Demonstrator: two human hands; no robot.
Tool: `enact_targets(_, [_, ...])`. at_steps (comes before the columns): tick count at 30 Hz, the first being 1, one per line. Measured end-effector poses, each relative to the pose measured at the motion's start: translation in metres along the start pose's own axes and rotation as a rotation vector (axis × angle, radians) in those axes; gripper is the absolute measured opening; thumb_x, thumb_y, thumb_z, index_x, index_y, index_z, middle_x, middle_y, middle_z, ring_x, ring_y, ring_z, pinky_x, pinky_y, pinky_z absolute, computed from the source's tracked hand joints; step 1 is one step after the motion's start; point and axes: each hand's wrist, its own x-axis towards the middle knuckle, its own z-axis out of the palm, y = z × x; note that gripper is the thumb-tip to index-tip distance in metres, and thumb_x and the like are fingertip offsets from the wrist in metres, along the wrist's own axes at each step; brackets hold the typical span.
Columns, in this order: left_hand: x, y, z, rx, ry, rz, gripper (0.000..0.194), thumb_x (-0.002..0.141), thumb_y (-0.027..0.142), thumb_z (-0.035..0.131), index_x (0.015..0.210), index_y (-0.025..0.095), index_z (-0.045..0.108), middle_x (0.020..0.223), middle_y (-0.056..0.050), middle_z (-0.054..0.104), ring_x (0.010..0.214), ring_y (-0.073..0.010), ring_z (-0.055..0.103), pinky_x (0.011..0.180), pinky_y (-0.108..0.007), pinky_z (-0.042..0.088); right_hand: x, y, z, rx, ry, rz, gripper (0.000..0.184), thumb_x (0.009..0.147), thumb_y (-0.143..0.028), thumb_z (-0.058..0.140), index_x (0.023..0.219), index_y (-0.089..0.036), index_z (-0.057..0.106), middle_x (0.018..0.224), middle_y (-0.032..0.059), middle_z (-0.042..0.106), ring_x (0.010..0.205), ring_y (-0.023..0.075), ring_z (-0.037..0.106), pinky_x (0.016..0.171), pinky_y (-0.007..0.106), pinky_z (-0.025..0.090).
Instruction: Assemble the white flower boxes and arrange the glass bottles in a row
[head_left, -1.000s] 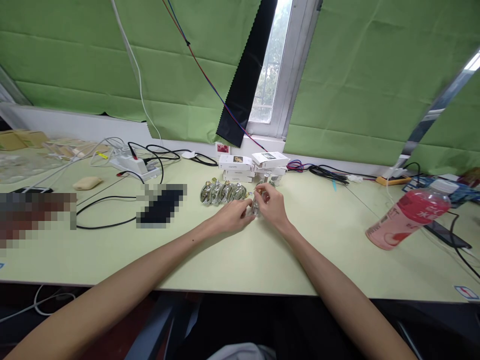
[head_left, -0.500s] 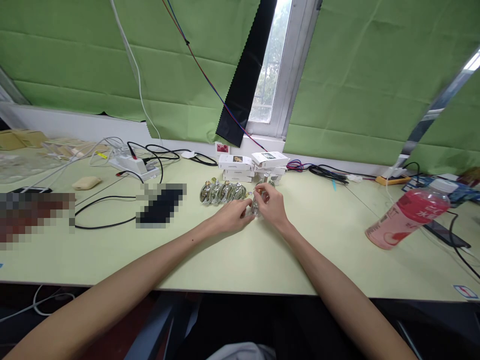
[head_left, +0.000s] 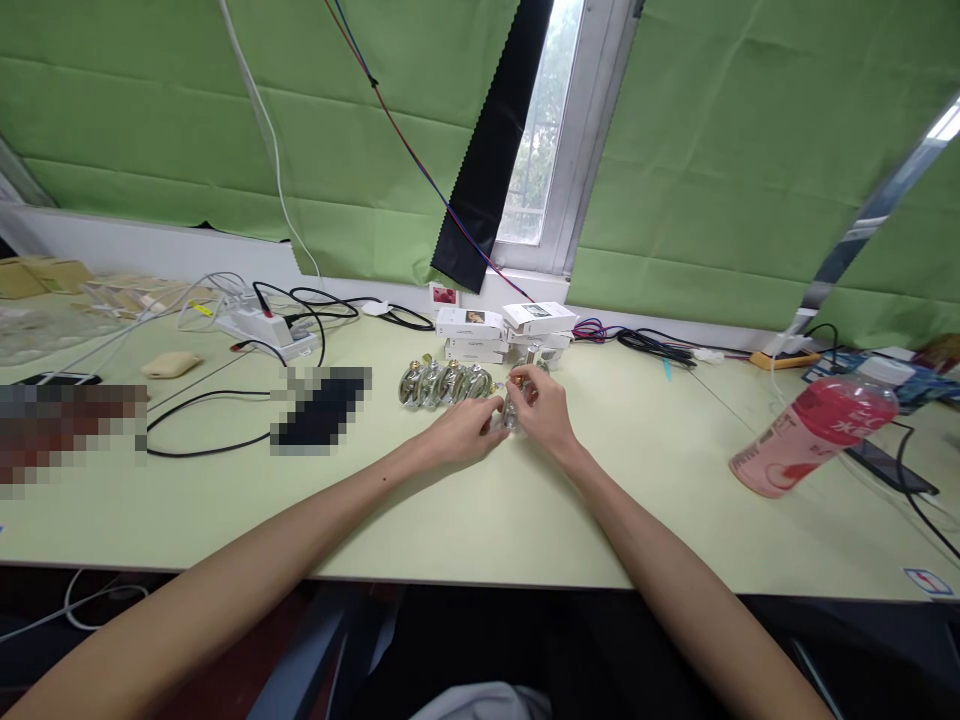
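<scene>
A small clear glass bottle [head_left: 511, 415] stands on the table between my hands, mostly hidden by my fingers. My left hand [head_left: 471, 428] is closed at its lower left side, thumb and fingers against the glass. My right hand [head_left: 541, 408] pinches with thumb and forefinger at the bottle's upper part; whether a small piece is in that pinch I cannot tell. Just left of it, several similar glass bottles [head_left: 442, 385] with gold-coloured necks stand in a close row. More glass and gold-coloured parts show behind my right fingers, partly covered.
White cartons [head_left: 472, 325] are stacked behind the bottles. A pink drink bottle [head_left: 814, 430] leans in view at the right. On the left lie a power strip [head_left: 270, 330], black cables, a cream-coloured case [head_left: 172, 365] and a blurred dark object [head_left: 322, 408]. The table's front edge [head_left: 480, 582] runs before me.
</scene>
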Motion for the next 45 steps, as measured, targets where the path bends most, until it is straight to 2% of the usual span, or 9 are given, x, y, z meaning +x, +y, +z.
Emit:
enact_targets(8, [0.0001,0.0007,0.0001,0.006,0.004,-0.008,0.024,0.091,0.041,0.055,0.103,0.020,0.056,0.079,-0.003,0.068,0.068,-0.0210,0.061,0.057,-0.029,0.035,0.0000,-0.0016,-0.0006,-0.001,-0.003,0.009,0.014,0.087,-0.029,0.054,0.092,-0.020,0.063,0.085,0.0029,0.066,0.061,0.0147,0.050,0.064,0.030,0.044])
enact_targets(17, [-0.0008,0.0021,-0.0014,0.006,0.006,-0.016,0.021,0.091,0.042,0.054,0.094,0.022,0.053,0.079,-0.003,0.068,0.067,-0.0212,0.061,0.056,-0.029,0.034,0.0000,-0.0022,-0.0012,0.007,0.000,0.007,0.017,0.088,-0.030,0.053,0.094,-0.020,0.066,0.088,0.0045,0.069,0.062,0.0158,0.053,0.064,0.031,0.046])
enact_targets(23, [-0.0013,0.0041,-0.0029,0.006,0.008,-0.012,0.020,0.091,0.041,0.053,0.089,0.022,0.051,0.078,-0.003,0.068,0.067,-0.0206,0.061,0.056,-0.029,0.033,0.0004,-0.0001,-0.0001,0.010,0.004,-0.002,0.022,0.090,-0.030,0.050,0.097,-0.020,0.068,0.097,0.0076,0.073,0.075,0.0195,0.062,0.073,0.034,0.050])
enact_targets(28, [-0.0015,0.0058,-0.0041,0.007,0.011,-0.004,0.019,0.091,0.040,0.054,0.088,0.022,0.052,0.076,-0.002,0.067,0.066,-0.0205,0.061,0.055,-0.029,0.033,0.0005,0.0010,0.0007,0.015,0.005,-0.001,0.021,0.090,-0.029,0.050,0.096,-0.019,0.068,0.098,0.0077,0.073,0.079,0.0201,0.064,0.076,0.034,0.050])
enact_targets(45, [-0.0007,0.0024,-0.0019,0.005,0.008,-0.009,0.020,0.091,0.041,0.055,0.094,0.022,0.054,0.077,-0.003,0.068,0.069,-0.0221,0.063,0.057,-0.030,0.036,0.0007,-0.0018,0.0013,0.061,0.029,0.058,0.015,0.088,-0.033,0.054,0.086,-0.021,0.063,0.080,0.0017,0.067,0.064,0.0161,0.056,0.063,0.029,0.044])
